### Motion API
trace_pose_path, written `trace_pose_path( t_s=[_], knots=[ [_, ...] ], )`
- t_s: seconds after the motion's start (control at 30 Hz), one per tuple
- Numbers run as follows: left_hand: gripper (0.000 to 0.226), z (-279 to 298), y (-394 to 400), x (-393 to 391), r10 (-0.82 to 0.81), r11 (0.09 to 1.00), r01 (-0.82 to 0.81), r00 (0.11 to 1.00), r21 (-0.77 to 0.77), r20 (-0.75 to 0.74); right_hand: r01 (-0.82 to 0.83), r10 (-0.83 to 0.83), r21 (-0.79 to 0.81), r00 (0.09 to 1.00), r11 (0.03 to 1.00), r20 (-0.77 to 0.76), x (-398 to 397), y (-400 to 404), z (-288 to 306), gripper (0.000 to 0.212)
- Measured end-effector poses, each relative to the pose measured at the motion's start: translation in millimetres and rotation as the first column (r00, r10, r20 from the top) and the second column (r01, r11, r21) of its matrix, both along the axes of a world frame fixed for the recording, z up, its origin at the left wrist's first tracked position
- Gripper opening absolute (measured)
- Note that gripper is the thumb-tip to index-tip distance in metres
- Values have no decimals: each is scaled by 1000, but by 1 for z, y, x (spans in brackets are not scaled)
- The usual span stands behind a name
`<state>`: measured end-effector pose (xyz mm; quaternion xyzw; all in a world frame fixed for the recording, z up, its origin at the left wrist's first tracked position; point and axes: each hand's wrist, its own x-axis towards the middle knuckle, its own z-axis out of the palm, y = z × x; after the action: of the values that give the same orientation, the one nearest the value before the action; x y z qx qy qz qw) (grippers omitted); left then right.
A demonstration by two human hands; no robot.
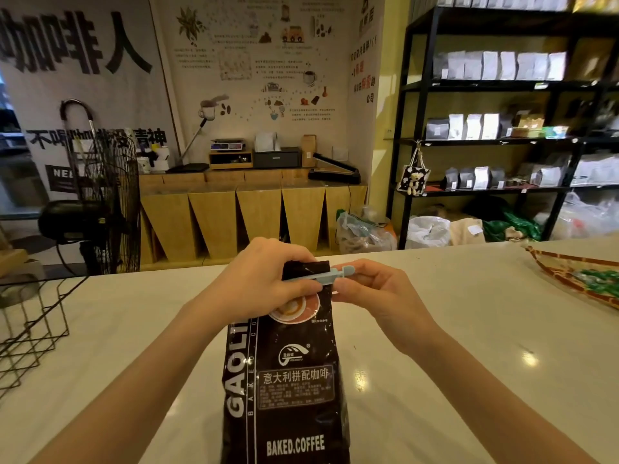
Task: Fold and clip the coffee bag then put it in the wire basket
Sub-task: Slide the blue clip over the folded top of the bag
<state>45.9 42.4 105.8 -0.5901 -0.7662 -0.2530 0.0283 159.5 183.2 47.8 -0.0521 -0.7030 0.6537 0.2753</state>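
Note:
A tall black coffee bag (pixel 288 380) with white lettering lies on the white counter in front of me, its top end folded over. A pale blue clip (pixel 321 275) runs across that folded top. My left hand (pixel 268 272) covers the left part of the fold and the clip, fingers pressed down on both. My right hand (pixel 371 289) pinches the clip's right end, which sticks out past the bag's edge. The black wire basket (pixel 33 316) stands on the counter at the far left, apart from the bag.
A woven tray (pixel 582 276) with green items sits at the counter's right edge. Beyond the white counter (pixel 452 346) are a black floor fan, a wooden bench with equipment, and black shelves of coffee bags.

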Motion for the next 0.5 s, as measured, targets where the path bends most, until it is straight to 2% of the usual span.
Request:
trace_pose_path(
  t_s=[0.2,0.3,0.5],
  knots=[
    [28,3,3,1,14,1000,-12,998,-27,58,-17,17,-39,1000,999,23,-1,1,0,35],
    [31,3,6,2,6,999,-4,998,-32,68,19,-18,-36,1000,999,17,-1,3,1,31],
    [28,1,9,-1,22,998,-19,998,-55,57,131,-136,137,990,982,27,-2,6,-1,15]
  ],
)
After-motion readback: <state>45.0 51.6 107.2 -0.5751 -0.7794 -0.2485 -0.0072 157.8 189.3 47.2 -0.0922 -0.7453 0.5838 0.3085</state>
